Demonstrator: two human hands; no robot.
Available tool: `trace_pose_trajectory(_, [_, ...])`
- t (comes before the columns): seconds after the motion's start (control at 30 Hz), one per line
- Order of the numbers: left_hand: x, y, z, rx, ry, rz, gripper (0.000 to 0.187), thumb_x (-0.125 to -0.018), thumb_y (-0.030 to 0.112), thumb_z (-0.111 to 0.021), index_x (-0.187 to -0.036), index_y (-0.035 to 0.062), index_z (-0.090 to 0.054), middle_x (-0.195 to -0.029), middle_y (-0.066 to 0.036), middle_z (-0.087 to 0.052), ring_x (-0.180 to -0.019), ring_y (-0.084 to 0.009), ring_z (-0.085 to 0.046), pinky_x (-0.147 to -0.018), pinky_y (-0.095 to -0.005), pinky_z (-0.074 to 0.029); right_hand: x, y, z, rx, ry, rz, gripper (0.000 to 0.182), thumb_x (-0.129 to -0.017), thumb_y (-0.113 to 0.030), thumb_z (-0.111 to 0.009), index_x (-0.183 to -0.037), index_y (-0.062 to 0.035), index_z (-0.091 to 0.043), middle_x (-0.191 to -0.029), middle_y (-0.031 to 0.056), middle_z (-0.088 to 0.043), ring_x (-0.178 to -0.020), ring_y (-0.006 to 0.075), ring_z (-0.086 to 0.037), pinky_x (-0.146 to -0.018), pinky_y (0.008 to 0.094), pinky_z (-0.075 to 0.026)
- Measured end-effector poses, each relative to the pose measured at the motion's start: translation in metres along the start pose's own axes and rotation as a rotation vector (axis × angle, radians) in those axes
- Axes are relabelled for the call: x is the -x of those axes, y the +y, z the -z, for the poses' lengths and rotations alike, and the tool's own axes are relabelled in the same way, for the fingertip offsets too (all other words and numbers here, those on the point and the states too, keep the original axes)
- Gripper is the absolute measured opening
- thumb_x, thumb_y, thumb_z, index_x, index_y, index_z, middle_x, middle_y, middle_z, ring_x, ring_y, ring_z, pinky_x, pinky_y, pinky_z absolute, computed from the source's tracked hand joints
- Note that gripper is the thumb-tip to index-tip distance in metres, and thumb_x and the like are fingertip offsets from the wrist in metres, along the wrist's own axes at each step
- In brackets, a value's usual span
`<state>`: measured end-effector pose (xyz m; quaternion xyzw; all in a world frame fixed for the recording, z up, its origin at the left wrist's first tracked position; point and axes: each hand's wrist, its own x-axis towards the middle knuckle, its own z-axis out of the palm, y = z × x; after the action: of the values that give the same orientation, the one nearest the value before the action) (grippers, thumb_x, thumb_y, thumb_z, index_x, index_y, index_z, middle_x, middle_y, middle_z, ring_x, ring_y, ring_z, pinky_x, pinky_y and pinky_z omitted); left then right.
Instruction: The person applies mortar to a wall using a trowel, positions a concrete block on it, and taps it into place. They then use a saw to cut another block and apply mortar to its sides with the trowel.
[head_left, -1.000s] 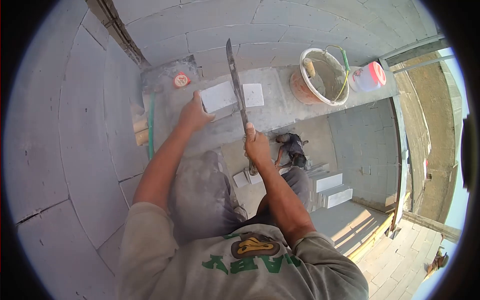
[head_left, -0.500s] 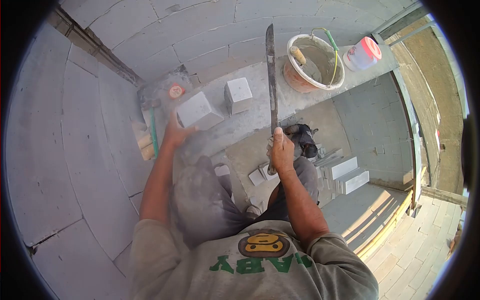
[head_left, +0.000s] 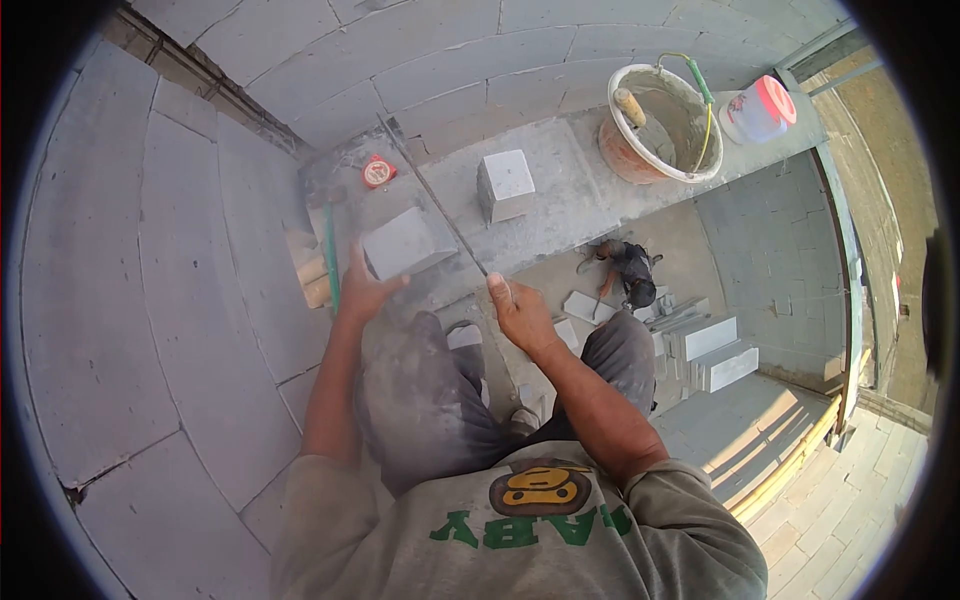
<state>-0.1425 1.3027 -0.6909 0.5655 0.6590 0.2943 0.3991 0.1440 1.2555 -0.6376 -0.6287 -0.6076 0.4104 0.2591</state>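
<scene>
My right hand (head_left: 520, 312) is wrapped round the lower end of a long thin blade (head_left: 436, 200), which slants up and left beside a light grey block (head_left: 408, 243). With thumb and fingers spread, my left hand (head_left: 368, 284) touches the left and near side of that block. A second block (head_left: 507, 184) stands to the right on the grey ledge (head_left: 565, 165). Behind the first block lies a red and white tape measure (head_left: 379, 172).
An orange bucket (head_left: 632, 158) of grey mortar, with a wooden-handled tool, and a pink-lidded container (head_left: 758, 110) stand right. Below, a person (head_left: 632, 272) works near stacked blocks (head_left: 712, 352). A green-edged tool (head_left: 331, 262) lies left, beside the block wall (head_left: 200, 260).
The blade has swung from upright to slanting left, close to the first block, as my right hand moved left. My left hand stays at the block.
</scene>
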Motion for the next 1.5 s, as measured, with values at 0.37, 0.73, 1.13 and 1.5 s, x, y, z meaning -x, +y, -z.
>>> trace_pose_trajectory(0.37, [-0.011, 0.028, -0.005, -0.016, -0.024, 0.03, 0.1, -0.062, 0.017, -0.086, -0.141, 0.0014, -0.026, -0.129, -0.015, -0.051, -0.12, -0.0255, -0.05, -0.103, -0.0362, -0.039, -0.028, 0.118, -0.074, 0.117, -0.327, -0.476, 0.085, -0.098, -0.062, -0.021, -0.092, 0.0085, -0.068, -0.095, 0.0354, -0.063, -0.097, 0.0513, -0.059, -0.088, 0.0541, -0.046])
trace_pose_trajectory(0.73, [0.004, 0.012, -0.002, 0.279, -0.004, 0.031, 0.104, -0.061, 0.023, -0.085, -0.141, -0.0019, -0.023, -0.125, -0.018, -0.054, -0.117, -0.0263, -0.053, -0.1, -0.0371, -0.042, -0.014, 0.071, 0.008, -0.058, 0.131, 0.015, 0.055, -0.101, -0.05, -0.036, -0.089, -0.0006, -0.059, -0.075, 0.0249, -0.062, -0.078, 0.0478, -0.059, -0.069, 0.0525, -0.045])
trace_pose_trajectory(1.13, [0.04, -0.009, 0.029, 0.959, 0.387, 0.249, 0.072, -0.077, 0.016, -0.075, -0.137, 0.0037, -0.038, -0.126, -0.012, -0.051, -0.116, -0.0265, -0.05, -0.101, -0.0397, -0.04, -0.021, 0.068, -0.027, 0.312, 0.013, 0.099, 0.048, -0.097, -0.049, -0.046, -0.093, -0.0027, -0.057, -0.083, 0.0251, -0.063, -0.08, 0.0465, -0.062, -0.07, 0.0522, -0.049])
trace_pose_trajectory(1.5, [0.066, 0.014, 0.041, 0.504, 0.433, 0.284, 0.082, -0.071, 0.024, -0.081, -0.136, -0.0033, -0.039, -0.123, -0.017, -0.053, -0.113, -0.0255, -0.053, -0.097, -0.0366, -0.041, -0.081, 0.037, -0.076, 0.557, -0.135, 0.197, 0.042, -0.085, -0.038, -0.065, -0.107, -0.003, -0.057, -0.118, 0.0218, -0.055, -0.115, 0.0371, -0.054, -0.089, 0.0469, -0.048])
